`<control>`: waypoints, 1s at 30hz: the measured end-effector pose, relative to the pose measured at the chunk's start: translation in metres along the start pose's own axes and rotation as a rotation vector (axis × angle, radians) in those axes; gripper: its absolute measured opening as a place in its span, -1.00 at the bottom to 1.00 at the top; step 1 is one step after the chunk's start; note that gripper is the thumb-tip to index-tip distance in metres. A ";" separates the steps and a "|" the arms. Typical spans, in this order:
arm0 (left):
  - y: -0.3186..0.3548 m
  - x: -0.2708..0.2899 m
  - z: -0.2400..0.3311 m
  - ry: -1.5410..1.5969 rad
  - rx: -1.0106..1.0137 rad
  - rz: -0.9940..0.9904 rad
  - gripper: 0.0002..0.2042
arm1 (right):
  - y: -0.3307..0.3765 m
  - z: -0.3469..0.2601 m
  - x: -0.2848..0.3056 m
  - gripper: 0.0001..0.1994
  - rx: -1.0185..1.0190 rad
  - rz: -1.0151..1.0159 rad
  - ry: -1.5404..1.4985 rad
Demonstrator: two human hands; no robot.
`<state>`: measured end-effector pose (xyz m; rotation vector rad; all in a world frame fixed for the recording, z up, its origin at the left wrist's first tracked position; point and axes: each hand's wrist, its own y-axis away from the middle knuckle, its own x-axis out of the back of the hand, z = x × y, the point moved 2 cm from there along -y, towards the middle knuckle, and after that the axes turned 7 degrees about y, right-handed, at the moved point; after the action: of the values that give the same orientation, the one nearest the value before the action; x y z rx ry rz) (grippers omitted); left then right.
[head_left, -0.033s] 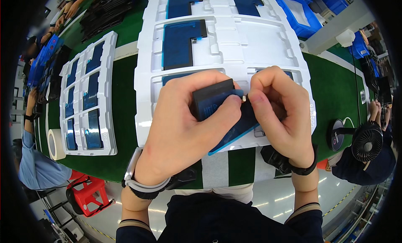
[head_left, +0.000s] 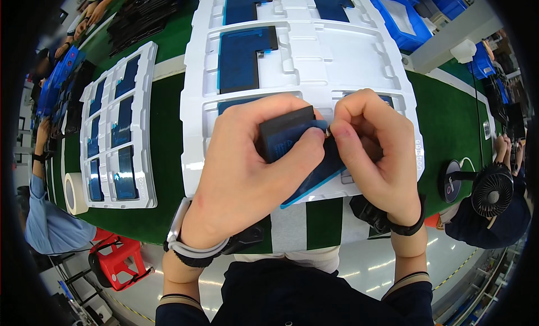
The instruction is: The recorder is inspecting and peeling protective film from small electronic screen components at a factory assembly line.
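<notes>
My left hand (head_left: 241, 163) is closed around an L-shaped battery (head_left: 283, 143) with a dark end and blue film, its thumb pressing on the face. The battery is tilted above the near part of a white moulded tray (head_left: 359, 56). At the battery's inner corner, my right hand (head_left: 379, 152) pinches a small light-coloured connector tab (head_left: 328, 132) between thumb and forefinger. The fingertips hide most of that tab. Other blue-filmed batteries (head_left: 238, 59) lie in the tray's compartments, some partly covered by my hands.
A smaller white tray (head_left: 147, 129) of blue-filmed pieces stands to the left, beside a tape roll (head_left: 74, 193). On the right are a black desk fan (head_left: 492, 194) and a grey post (head_left: 457, 34). Blue bins (head_left: 401, 17) sit at the back right. Other people work at both sides.
My right fingertips have shifted slightly left over the small tab, so less of it shows. The battery in my left hand has barely moved.
</notes>
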<state>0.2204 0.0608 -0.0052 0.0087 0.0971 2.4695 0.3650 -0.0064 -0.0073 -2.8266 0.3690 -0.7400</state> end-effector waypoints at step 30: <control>0.000 0.000 0.001 0.044 0.024 0.012 -0.75 | 0.002 -0.001 0.000 -0.96 0.013 -0.012 0.077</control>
<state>0.2203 0.0608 -0.0042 -0.0345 0.1464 2.4807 0.3644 -0.0082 -0.0072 -2.7964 0.3584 -0.8524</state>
